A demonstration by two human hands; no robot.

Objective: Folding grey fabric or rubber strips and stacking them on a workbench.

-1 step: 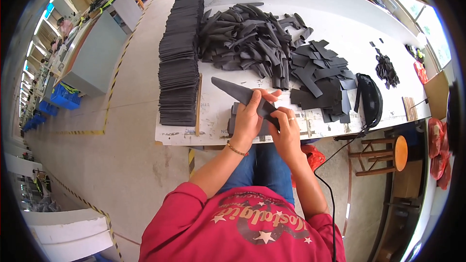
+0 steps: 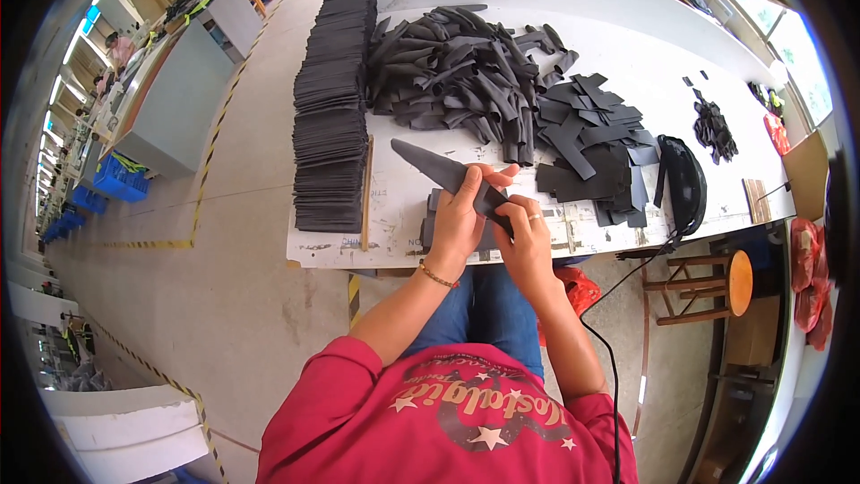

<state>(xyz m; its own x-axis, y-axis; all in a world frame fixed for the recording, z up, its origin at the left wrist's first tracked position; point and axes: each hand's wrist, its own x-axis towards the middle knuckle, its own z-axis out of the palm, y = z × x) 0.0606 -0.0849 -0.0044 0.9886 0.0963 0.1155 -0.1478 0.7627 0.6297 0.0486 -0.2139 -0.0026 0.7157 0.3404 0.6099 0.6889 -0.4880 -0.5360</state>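
Note:
Above the table's front edge, both my hands hold one long dark grey piece [image 2: 434, 164] of flexible sheet material, with a tapered, rounded tip pointing to the far left. My left hand [image 2: 463, 211] grips it around the middle, thumb on top. At its near right end my right hand [image 2: 527, 237] pinches it between thumb and fingers. Beneath my hands lie more flat dark pieces [image 2: 430, 220], partly hidden. Beyond them is a loose heap of curled dark pieces [image 2: 448, 72]. Left of it runs a long, neat stack of flat dark pieces [image 2: 333, 116].
Flat dark strips [image 2: 591, 139] lie scattered to the right on the white table [image 2: 645, 63]. Beside them is a black pouch-like object [image 2: 683, 184] with a cable [image 2: 618, 282] running down past my right arm. A bunch of small black pieces [image 2: 714, 130] and a wooden stool [image 2: 736, 284] are farther right.
The dark piece and my right fingers have shifted very slightly. Both hands keep their hold on it.

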